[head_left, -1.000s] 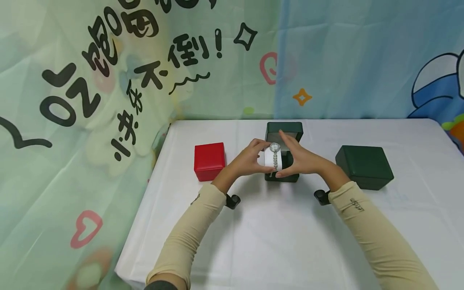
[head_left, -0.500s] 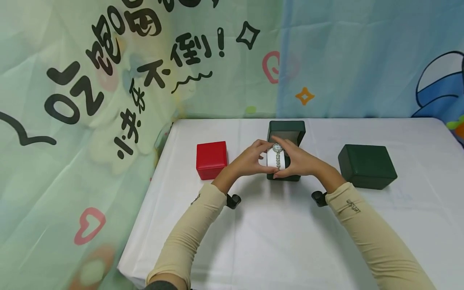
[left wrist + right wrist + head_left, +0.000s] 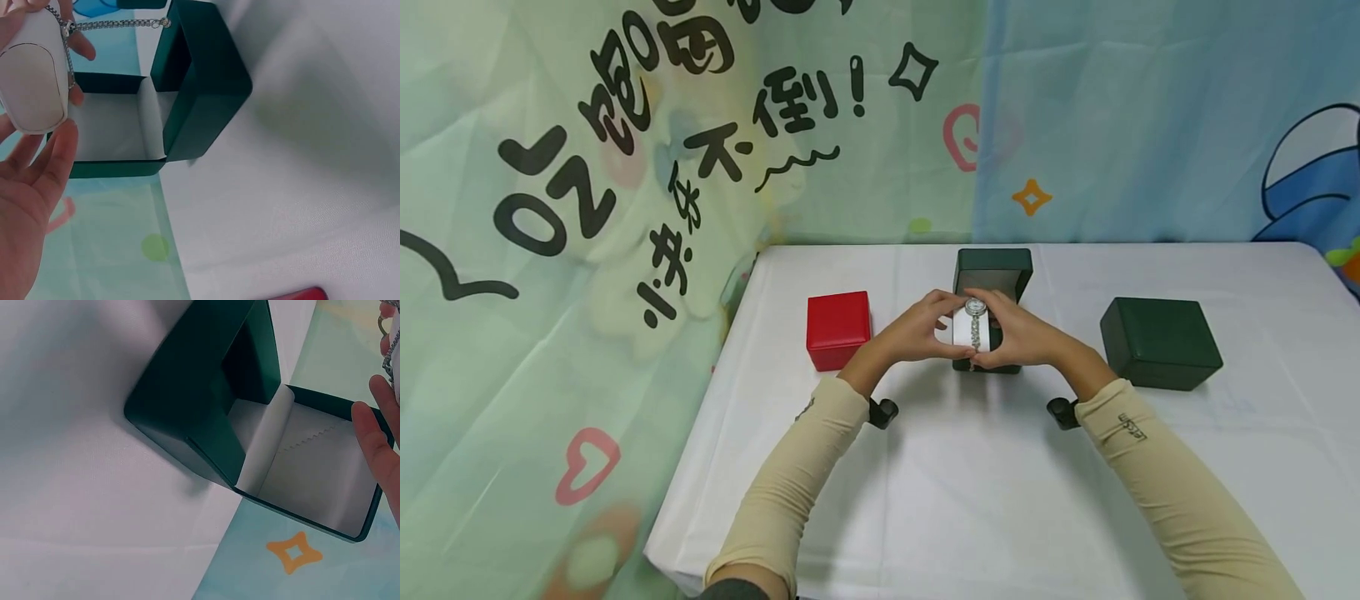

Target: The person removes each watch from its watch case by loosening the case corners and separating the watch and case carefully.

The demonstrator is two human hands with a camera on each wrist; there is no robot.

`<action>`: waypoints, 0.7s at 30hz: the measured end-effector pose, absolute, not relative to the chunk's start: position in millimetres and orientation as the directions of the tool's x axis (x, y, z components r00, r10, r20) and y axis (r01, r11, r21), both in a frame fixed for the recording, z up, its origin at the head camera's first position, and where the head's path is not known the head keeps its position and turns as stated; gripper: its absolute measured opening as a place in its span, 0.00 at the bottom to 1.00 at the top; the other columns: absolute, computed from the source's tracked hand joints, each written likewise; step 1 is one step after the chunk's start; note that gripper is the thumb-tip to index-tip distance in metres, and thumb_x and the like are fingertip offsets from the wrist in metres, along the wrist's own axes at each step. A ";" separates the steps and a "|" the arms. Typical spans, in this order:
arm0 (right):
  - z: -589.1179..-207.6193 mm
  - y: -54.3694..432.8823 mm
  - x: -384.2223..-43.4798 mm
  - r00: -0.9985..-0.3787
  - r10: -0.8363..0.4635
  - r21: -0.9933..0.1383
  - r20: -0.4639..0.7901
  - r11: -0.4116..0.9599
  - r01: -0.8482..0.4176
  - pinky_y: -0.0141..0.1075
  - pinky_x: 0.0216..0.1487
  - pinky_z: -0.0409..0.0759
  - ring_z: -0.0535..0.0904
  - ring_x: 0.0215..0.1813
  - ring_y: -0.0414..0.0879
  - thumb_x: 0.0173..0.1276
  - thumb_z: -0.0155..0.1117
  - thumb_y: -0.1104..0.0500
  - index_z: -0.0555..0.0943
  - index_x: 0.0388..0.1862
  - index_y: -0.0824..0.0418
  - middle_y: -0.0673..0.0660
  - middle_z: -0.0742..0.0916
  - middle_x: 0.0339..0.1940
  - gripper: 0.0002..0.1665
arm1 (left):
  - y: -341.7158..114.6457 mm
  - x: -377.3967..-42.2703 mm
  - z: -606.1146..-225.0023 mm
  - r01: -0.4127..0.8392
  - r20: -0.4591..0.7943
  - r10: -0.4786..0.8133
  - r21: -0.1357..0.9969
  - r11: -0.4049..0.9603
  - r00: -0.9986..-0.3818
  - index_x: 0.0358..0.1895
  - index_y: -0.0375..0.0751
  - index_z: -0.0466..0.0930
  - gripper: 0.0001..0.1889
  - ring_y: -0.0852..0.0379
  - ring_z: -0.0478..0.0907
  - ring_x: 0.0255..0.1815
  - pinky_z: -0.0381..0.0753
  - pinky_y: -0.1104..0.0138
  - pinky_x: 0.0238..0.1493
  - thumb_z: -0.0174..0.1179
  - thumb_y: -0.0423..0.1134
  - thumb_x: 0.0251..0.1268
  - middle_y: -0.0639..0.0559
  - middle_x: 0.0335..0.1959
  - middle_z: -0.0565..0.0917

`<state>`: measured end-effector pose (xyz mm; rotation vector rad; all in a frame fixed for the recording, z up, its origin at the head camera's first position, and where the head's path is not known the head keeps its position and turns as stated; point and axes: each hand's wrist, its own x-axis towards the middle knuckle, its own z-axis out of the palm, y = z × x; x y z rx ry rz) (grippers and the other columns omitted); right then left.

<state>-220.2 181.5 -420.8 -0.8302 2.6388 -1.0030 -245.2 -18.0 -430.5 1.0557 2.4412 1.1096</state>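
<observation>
A silver wristwatch [image 3: 975, 308] with a thin link bracelet lies over a white watch cushion [image 3: 961, 327], held in front of an open green box [image 3: 993, 259]. My left hand [image 3: 912, 333] grips the cushion from the left, fingers at the top and thumb at the bottom. From the other side my right hand [image 3: 1028, 335] holds the watch and cushion, fingertips near the dial and thumb by the lower bracelet. In the left wrist view a loose bracelet end [image 3: 119, 24] stretches away from the cushion. Inside the box [image 3: 325, 465] a pale lining shows.
A closed red box [image 3: 838, 331] sits left of my left forearm. Right of my right wrist stands a closed dark green box [image 3: 1161, 342]. All rest on a white-covered table [image 3: 970, 492], with a printed cloth backdrop [image 3: 1075, 125] behind.
My right hand has closed in from the right, bringing its fingers and thumb onto the watch and cushion. My left hand keeps its grip, and the boxes stay put.
</observation>
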 end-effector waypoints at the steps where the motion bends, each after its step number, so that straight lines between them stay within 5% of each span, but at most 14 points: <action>1: -421.1 181.5 -220.1 -0.823 -0.569 -0.664 0.009 0.612 -0.430 0.50 0.50 0.73 0.68 0.52 0.57 0.50 0.69 0.58 0.49 0.69 0.69 0.70 0.64 0.60 0.54 | -18.2 -245.2 -430.6 0.511 0.057 0.710 0.736 0.445 -0.701 0.66 0.37 0.60 0.39 0.55 0.68 0.55 0.74 0.76 0.51 0.68 0.42 0.50 0.44 0.60 0.65; 21: -428.6 183.0 -219.2 -0.844 -0.536 -0.753 0.020 0.548 -0.365 0.49 0.51 0.71 0.66 0.49 0.53 0.50 0.71 0.62 0.49 0.65 0.69 0.68 0.61 0.60 0.51 | -18.5 -244.3 -429.7 0.542 0.078 0.708 0.704 0.459 -0.702 0.66 0.38 0.62 0.39 0.56 0.69 0.54 0.74 0.76 0.51 0.68 0.43 0.48 0.45 0.59 0.66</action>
